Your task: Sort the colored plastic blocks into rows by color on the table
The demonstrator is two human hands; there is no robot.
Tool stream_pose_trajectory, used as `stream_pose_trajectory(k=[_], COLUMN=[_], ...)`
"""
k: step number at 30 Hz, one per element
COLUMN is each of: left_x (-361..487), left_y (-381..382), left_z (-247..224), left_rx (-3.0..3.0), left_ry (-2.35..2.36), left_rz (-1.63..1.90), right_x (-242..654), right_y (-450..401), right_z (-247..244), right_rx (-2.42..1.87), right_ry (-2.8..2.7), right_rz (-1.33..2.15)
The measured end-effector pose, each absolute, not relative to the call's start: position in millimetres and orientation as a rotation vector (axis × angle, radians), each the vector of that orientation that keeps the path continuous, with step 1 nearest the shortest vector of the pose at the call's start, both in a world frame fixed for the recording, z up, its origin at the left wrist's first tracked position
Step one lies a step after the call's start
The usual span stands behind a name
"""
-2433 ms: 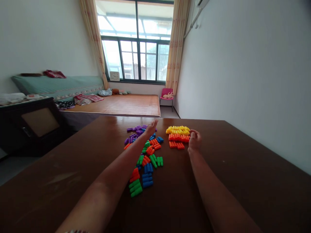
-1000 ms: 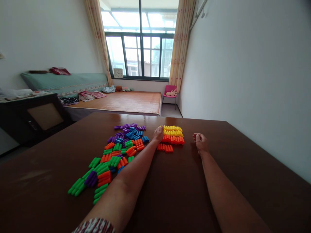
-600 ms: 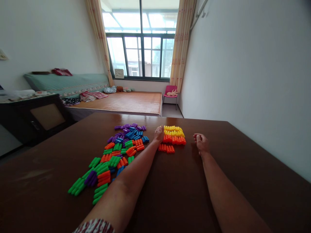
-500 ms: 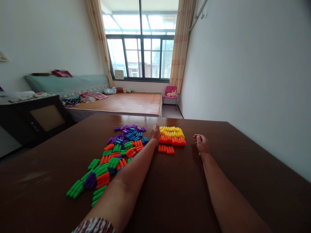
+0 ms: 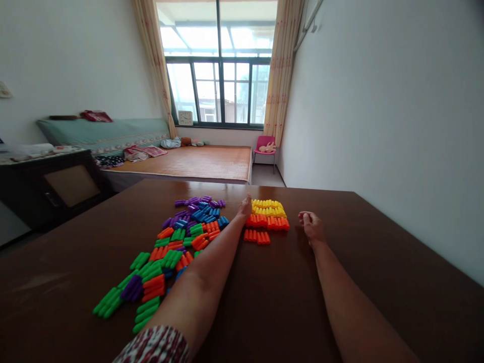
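Note:
My left hand (image 5: 245, 205) rests at the left end of rows of yellow pieces (image 5: 269, 207) and orange pieces (image 5: 267, 222); its fingers are mostly hidden, and whether they hold anything does not show. A shorter orange row (image 5: 257, 237) lies nearer to me. To the right of the rows, my right hand (image 5: 310, 224) is over the table with curled fingers; anything inside them is too small to make out. Left of my left forearm spreads a loose pile of purple pieces (image 5: 132, 288), blue pieces (image 5: 206, 214), green pieces (image 5: 109, 302) and orange pieces (image 5: 154, 287).
The brown table (image 5: 280, 302) reaches across the view. Behind it stand a bed (image 5: 204, 159) with cloths on it and a pink chair (image 5: 265, 143) holding a soft toy. A dark cabinet (image 5: 71, 184) is at the left.
My left hand has shifted slightly right, against the ends of the rows. My right hand has moved slightly left. The view has shifted a little.

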State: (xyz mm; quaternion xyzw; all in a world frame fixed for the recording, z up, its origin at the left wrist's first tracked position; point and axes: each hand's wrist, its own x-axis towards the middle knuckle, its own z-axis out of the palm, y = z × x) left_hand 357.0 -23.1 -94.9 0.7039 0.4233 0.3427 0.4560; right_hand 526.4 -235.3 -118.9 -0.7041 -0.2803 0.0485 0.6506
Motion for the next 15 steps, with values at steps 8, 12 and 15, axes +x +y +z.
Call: stream_pose_trajectory(k=[8, 12, 15], left_x=[369.6, 357.3, 334.5], left_y=[-37.2, -42.0, -49.7], left_z=[-95.5, -92.8, -92.0], left_rx=[1.731, 1.687, 1.63], left_ry=[0.989, 0.969, 0.934], left_rz=[0.831, 0.851, 0.878], right_x=[530.3, 535.0, 535.9], right_y=[-233.7, -236.3, -239.4], right_z=[-116.8, -113.6, -114.6], right_rx=[-1.529, -1.486, -1.456], right_ry=[-0.58, -0.528, -0.459], right_rz=[0.068, 0.021, 0.025])
